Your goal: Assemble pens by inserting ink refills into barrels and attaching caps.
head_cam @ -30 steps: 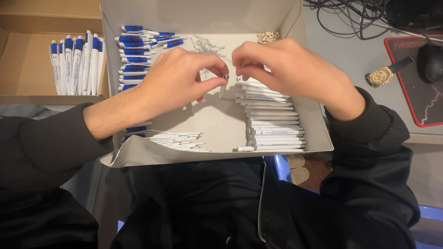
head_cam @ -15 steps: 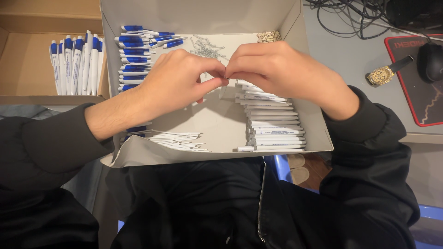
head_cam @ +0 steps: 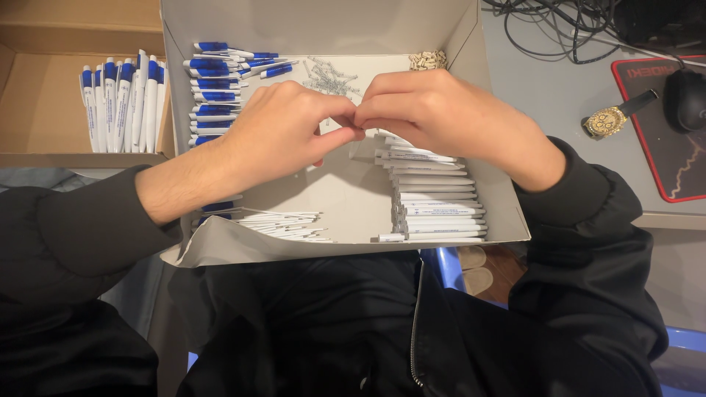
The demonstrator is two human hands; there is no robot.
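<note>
Your left hand (head_cam: 290,129) and right hand (head_cam: 434,114) meet at the fingertips in the upper middle of the frame, over the open grey box (head_cam: 316,22). Both are curled tight, thumbs and forefingers pinched together where they touch. Whatever small part sits between them is covered by your own fingers, so you cannot tell what it is or how it looks; only a sliver of white shows under the left thumb.

Below your right hand, in the lower right of the box, lies a stack of white pen barrels (head_cam: 437,202), its upper end hidden under your palm. At the upper left of the box lies a pile of blue-and-white pen parts (head_cam: 213,81), partly behind your left hand. A loose heap of thin white refills (head_cam: 283,224) lies at the box's lower left edge. Small metal springs (head_cam: 327,73) are scattered above your knuckles, too fine to make out singly.

In the upper left of the frame, finished blue-and-white pens (head_cam: 121,99) lie in a brown cardboard box (head_cam: 44,117). At the right, a gold wristwatch (head_cam: 610,117) lies on the desk, beside a computer mouse (head_cam: 684,99) cut off by the frame's edge.
</note>
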